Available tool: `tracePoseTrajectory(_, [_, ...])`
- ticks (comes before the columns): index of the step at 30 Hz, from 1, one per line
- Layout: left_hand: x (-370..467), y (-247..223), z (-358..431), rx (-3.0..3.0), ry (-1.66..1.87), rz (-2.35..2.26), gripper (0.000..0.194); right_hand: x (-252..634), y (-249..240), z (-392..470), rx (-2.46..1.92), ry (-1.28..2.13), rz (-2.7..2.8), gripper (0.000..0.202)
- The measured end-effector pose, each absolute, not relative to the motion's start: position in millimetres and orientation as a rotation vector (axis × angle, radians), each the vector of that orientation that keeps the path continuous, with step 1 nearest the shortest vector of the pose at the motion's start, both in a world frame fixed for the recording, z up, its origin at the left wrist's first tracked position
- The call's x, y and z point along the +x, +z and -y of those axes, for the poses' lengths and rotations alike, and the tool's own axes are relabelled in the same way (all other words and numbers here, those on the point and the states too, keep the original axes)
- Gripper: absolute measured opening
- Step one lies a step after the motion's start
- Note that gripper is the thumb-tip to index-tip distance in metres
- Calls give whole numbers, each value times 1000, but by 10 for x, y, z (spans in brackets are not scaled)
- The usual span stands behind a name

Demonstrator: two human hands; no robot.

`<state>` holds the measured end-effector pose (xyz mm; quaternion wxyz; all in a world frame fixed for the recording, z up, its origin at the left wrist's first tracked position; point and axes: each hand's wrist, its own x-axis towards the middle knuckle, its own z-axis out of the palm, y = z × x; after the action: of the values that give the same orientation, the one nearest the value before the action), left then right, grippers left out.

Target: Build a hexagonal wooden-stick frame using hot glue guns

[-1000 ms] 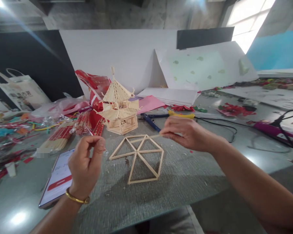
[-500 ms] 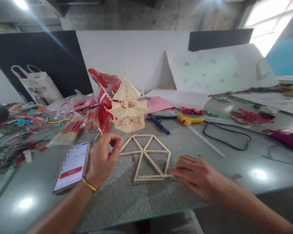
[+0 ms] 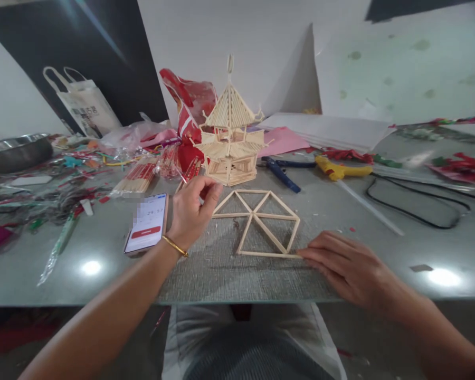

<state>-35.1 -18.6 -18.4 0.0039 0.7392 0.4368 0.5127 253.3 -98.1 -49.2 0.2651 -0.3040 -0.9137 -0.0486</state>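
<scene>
A flat frame of pale wooden sticks (image 3: pixel 275 215), divided into triangles, lies on the table in front of me. At its lower right, my right hand (image 3: pixel 346 266) pinches the end of a wooden stick (image 3: pixel 267 255) that runs along the frame's near side and juts past its corner. Beside the frame's left corner is my left hand (image 3: pixel 193 208), its thumb and fingers curled together; what they hold, if anything, is hidden. That corner is partly covered by the hand. A pagoda model of sticks (image 3: pixel 229 142) stands upright behind the frame.
A phone (image 3: pixel 146 224) lies left of my left hand. Bundled sticks (image 3: pixel 136 177) and a metal bowl (image 3: pixel 18 153) are farther left. Blue pliers (image 3: pixel 283 174) and a yellow glue gun (image 3: pixel 336 169) with a glue stick (image 3: pixel 370 206) lie at right. The table's front edge (image 3: pixel 237 304) is near.
The view has tipped downward and shifted left. The stick in my right hand now lies in line along the frame's near side, where a double line showed before. My left hand keeps its curled pose.
</scene>
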Motion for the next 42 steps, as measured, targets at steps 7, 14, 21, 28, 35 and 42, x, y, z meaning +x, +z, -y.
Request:
tracePoseTrajectory(7, [-293,-125,332,2465,1595,-1293,11,2508,-468,1018,-803,-115,2497,24])
tracePoseTrajectory(14, [-287,-129,325,2549,1526,-1248,10,2469,-406,1031,-795,-125,2501,28])
tracePoseTrajectory(21, [-269,-119,328,2587,1366,-1261,12,2466,-432,1017,-825,-127,2496,32])
tracePoseTrajectory(28, [-251,-112,342,2588,1262,-1274,15,2460,-416,1032,-821,-129,2505,32])
tracePoseTrajectory(35, [-230,-132,332,2605,1246,-1179,12,2472,-460,1006,-813,-122,2526,31])
tracePoseTrajectory(42, [-190,-178,341,2576,1139,-1074,13,2473,-471,1006,-841,-108,2531,31])
